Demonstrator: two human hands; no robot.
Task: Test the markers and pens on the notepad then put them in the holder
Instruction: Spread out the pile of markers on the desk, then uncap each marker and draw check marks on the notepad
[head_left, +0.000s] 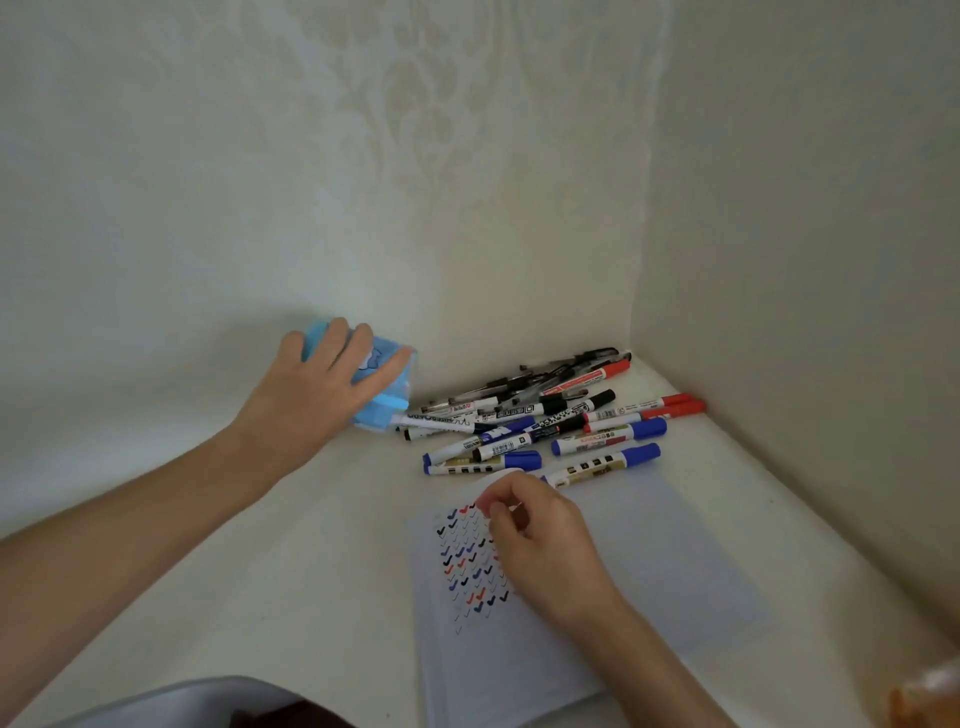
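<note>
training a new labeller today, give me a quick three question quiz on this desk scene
1. True or false: the left hand grips the blue holder.
2. Where are the markers and pens? A: upright in the holder. B: in a loose pile on the table. C: inside a drawer.
3. Fill in: the coloured marks on the notepad are shaped like ____.

Key: 1 true; 2 B; 3 ticks.
</note>
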